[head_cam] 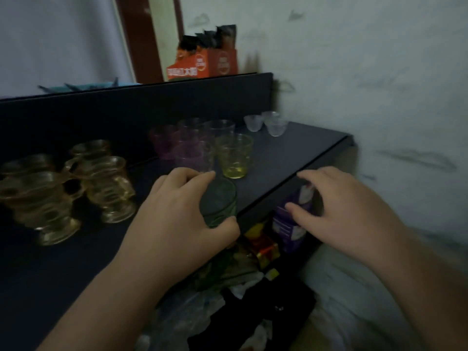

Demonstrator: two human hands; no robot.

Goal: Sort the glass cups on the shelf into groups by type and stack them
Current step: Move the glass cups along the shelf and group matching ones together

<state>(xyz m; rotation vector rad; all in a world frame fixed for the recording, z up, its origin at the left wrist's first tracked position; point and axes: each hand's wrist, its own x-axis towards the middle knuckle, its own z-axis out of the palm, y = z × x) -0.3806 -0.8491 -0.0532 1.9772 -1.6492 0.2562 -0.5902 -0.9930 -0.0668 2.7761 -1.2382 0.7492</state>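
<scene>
Dim corner of a room, with a scuffed pale wall to the right and a dark shelf running from the lower left toward that wall. Upright dark back panel closes the shelf's far side; behind it stands an orange carton with dark sachets sticking out of its top.

Left hand grips a green cup at the shelf's front edge, fingers curled over the rim on the far side and thumb pressed on the near side. Right hand hovers past the shelf's edge, fingers spread and loosely bent, holding nothing; it hangs over a purple box lying below.

Yellow cup stands upright just beyond the green one. Purple cups crowd together to its left, touching or overlapping in view; blur hides their exact number. One clear cup stands behind the yellow cup. Three small clear cups sit grouped near the far right corner, well apart from the coloured ones. Amber mugs with handles occupy the left of the shelf in stacks, the front stacks leaning.

Below the shelf's edge, between the two forearms, lies a jumble: red and yellow packets, pale plastic bags and a black cloth.
</scene>
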